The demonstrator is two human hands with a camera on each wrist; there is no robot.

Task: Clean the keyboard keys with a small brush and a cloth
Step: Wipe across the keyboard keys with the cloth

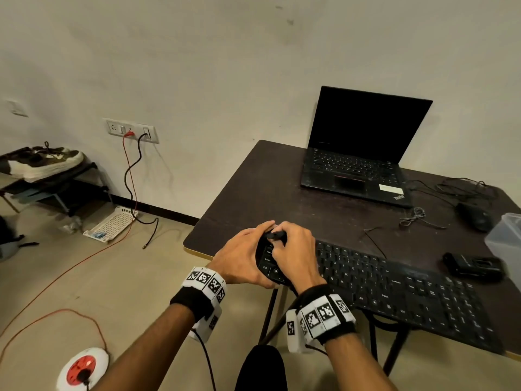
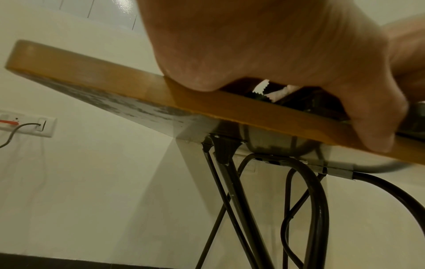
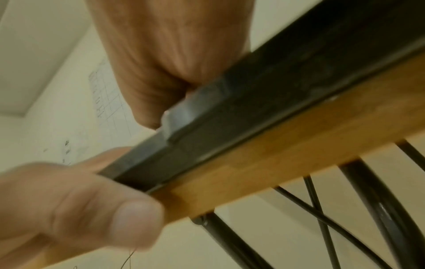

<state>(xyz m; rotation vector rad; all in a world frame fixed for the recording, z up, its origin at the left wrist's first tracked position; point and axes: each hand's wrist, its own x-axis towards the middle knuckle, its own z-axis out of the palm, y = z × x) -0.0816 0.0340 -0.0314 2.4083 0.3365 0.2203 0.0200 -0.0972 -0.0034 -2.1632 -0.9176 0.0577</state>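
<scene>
A black keyboard (image 1: 394,289) lies along the front edge of the dark table (image 1: 282,193). My left hand (image 1: 242,255) wraps around its left end, with the thumb on the table's wooden front edge (image 3: 276,154). My right hand (image 1: 293,249) is curled over the leftmost keys and pinches a small black brush (image 1: 275,236) near the keyboard's far left corner. The bristles are hidden by the fingers. In the right wrist view the keyboard's front rim (image 3: 276,91) runs between both hands. I see no cloth that I can identify.
An open black laptop (image 1: 358,153) stands at the back of the table. A mouse (image 1: 475,215) with loose cables, a black device (image 1: 470,268) and a clear plastic container (image 1: 507,241) sit at the right. Cables and an extension reel (image 1: 83,368) lie on the floor to the left.
</scene>
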